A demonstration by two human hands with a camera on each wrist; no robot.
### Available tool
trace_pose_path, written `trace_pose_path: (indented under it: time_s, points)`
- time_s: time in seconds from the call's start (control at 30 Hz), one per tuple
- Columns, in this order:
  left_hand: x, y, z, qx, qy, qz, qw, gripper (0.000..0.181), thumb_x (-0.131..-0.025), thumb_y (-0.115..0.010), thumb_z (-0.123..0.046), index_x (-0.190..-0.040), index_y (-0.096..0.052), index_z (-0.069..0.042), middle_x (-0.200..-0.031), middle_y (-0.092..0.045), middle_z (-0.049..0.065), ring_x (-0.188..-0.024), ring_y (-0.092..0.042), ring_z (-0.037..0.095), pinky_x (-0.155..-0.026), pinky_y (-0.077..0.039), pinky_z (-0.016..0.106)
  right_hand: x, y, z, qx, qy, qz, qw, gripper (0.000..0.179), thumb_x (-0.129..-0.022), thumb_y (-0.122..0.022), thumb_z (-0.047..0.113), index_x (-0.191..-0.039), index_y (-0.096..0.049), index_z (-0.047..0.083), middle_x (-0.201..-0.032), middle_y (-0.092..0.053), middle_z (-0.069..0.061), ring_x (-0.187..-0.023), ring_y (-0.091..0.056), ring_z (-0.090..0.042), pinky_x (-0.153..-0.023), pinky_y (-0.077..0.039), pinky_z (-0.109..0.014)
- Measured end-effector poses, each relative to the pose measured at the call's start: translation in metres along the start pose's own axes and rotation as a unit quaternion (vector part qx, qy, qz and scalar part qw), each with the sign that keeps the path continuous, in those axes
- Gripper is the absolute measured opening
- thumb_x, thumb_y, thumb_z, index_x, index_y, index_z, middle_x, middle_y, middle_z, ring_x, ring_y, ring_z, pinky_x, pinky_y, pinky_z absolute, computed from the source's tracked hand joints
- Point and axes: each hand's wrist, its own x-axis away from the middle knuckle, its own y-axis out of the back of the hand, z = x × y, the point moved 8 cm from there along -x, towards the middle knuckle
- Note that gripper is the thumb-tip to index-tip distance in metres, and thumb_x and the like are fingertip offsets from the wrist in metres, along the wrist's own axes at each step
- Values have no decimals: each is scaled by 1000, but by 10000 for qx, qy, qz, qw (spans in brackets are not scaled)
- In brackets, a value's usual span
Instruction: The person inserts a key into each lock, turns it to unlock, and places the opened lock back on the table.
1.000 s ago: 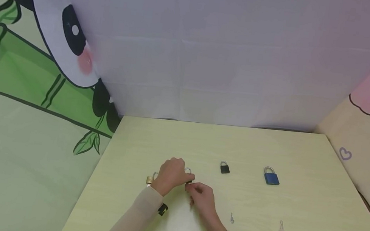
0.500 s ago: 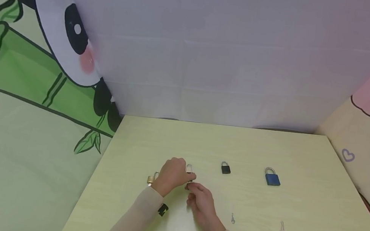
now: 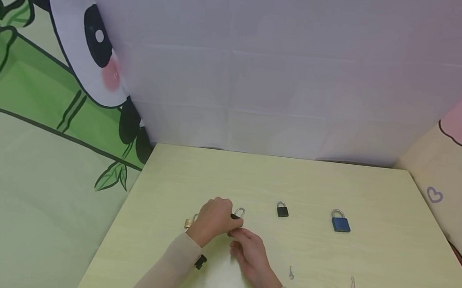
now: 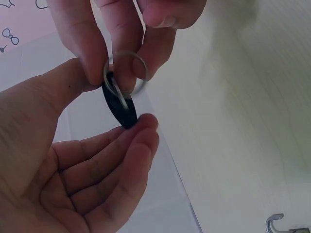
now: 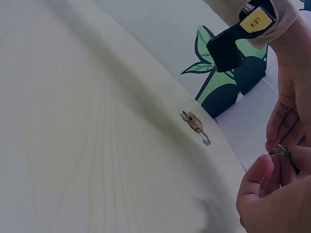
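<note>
Near the middle of the table, my left hand (image 3: 215, 218) holds a small black padlock (image 4: 127, 116) between thumb and fingers. Its silver shackle (image 3: 240, 211) points away from me, tilted right; I cannot tell whether it is unlatched. Against the padlock's underside, my right hand (image 3: 250, 255) pinches a small key (image 4: 119, 94) on a thin metal ring (image 4: 145, 68). The key stands at the lock's bottom face; how deep it sits is hidden. A brass padlock (image 5: 195, 123) with its shackle raised lies beside my left wrist, a key at its bottom.
Farther right on the pale table (image 3: 253, 175) lie another black padlock (image 3: 282, 211) and a larger blue padlock (image 3: 340, 224). Nearer me are a small key (image 3: 291, 273) and another key (image 3: 353, 287). A grey cloth wall stands behind the table.
The held padlock has tilted, its shackle leaning right now. The fingers of my right hand have shifted slightly at its underside. The view has drifted a little.
</note>
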Motion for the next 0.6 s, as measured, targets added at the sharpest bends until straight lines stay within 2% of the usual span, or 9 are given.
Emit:
trace_pose_path:
  time_s: [0.17, 0.27, 0.33, 0.43, 0.53, 0.6]
  points:
    - [2, 4, -4, 179, -485, 3, 9987, 25, -77, -68, -25, -63, -51, -14, -55, -43, -5, -47, -37, 9, -45, -30, 25, 1, 11, 9, 586, 245, -197, 9978, 27, -93, -71, 16, -108, -70, -7, -98, -66, -6, -77, -61, -17, -69, -52, -29]
    - [3, 7, -8, 129, -1049, 31, 9944, 20, -81, -71, -26, -72, -58, -14, -61, -47, -7, -53, -41, 9, -49, -34, 24, 2, 24, 23, 1274, 717, -475, 9881, 29, -93, -70, 15, -110, -69, -8, -96, -67, -10, -78, -63, -20, -70, -54, -31]
    - [5, 8, -12, 13, -1520, 48, 9884, 17, -83, -73, -27, -78, -62, -16, -66, -49, -9, -58, -42, 8, -52, -37, 23, 3, 34, 35, 1752, 1147, -645, 9757, 25, -93, -70, 13, -109, -69, -8, -96, -68, -14, -79, -64, -22, -68, -55, -33]
    - [10, 11, -20, -65, -2203, 91, 9754, 13, -84, -74, -26, -85, -67, -16, -72, -53, -6, -64, -44, 8, -57, -39, 23, 8, 45, 53, 2314, 1765, -851, 9529, 18, -92, -70, 7, -107, -71, -4, -96, -69, -17, -79, -65, -29, -67, -56, -35]
    - [14, 13, -25, 40, -2621, 207, 9648, 11, -84, -73, -22, -88, -68, -14, -78, -59, -1, -67, -45, 9, -60, -40, 23, 15, 50, 70, 2772, 2206, -976, 9300, 16, -91, -71, 4, -106, -72, 0, -95, -70, -11, -79, -64, -37, -65, -56, -35]
    - [15, 13, -28, 108, -2758, 316, 9606, 10, -85, -73, -21, -89, -69, -13, -81, -60, 1, -69, -46, 9, -61, -41, 22, 20, 52, 79, 3038, 2441, -1033, 9151, 15, -91, -71, 4, -105, -72, 2, -94, -70, -6, -79, -65, -36, -64, -55, -32]
